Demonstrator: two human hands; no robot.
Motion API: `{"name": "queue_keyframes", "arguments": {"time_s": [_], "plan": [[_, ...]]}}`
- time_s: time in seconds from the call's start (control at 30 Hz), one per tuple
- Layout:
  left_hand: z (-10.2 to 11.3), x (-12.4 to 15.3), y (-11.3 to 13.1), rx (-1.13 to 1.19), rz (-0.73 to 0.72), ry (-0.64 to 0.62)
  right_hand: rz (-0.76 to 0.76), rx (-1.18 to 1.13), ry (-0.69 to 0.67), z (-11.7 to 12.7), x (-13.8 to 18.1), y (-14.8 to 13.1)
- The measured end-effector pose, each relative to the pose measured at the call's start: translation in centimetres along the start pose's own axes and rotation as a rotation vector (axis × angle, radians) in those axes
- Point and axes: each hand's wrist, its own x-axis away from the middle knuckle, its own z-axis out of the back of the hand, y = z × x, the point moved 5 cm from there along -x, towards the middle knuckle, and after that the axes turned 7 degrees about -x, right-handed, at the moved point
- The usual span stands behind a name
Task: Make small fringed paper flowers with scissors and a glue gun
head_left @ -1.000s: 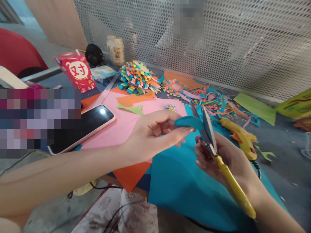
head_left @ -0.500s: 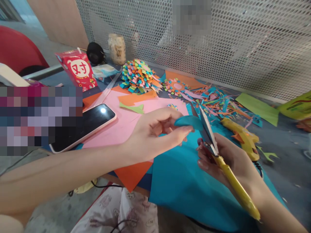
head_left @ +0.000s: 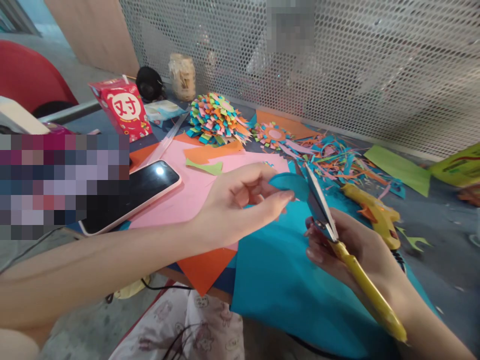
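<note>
Between the thumb and fingers of my left hand is a small piece of blue paper with a rounded edge. My right hand grips a pair of yellow-handled scissors, blades pointing up and away from me. The blades are slightly parted and meet the right edge of the blue piece. Beneath both hands lies a large blue paper sheet, with a pink paper sheet to its left. The fingertips of my right hand are partly hidden behind the scissors.
A phone lies at left. Behind stand a fringed paper ball, a red snack bag and a jar. Paper shreds and a yellow glue gun lie at right, before a perforated metal panel.
My left hand has turned the blue piece slightly, so more of its flat face shows. The scissors stay at its right edge, almost unmoved. The view has shifted a little.
</note>
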Motion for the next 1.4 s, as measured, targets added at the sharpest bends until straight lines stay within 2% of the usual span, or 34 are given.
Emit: {"name": "queue_keyframes", "arguments": {"time_s": [0.43,0.57,0.73,0.83,0.97,1.13,1.4], "plan": [[0.2,0.0,0.3,-0.013,0.0,-0.007,-0.008,-0.01,-0.025,-0.2,-0.1,0.0],[0.2,0.0,0.2,0.016,-0.067,-0.011,-0.008,0.01,-0.011,-0.1,0.0,-0.1],[0.1,-0.2,0.2,0.048,-0.246,-0.064,-0.014,0.0,0.0,-0.1,0.1,0.3],[0.2,-0.2,0.1,0.034,-0.281,-0.063,-0.035,0.002,-0.017,-0.3,0.2,0.3],[0.3,-0.1,0.3,0.015,-0.312,-0.061,-0.073,-0.011,0.043,-0.6,0.4,-0.4],[0.4,-0.1,0.5,-0.005,-0.308,-0.059,-0.089,-0.019,0.053,-0.8,0.5,-0.7],[0.4,-0.2,0.5,-0.031,-0.284,-0.049,-0.045,0.004,-0.041,-0.3,0.2,0.2]]}}
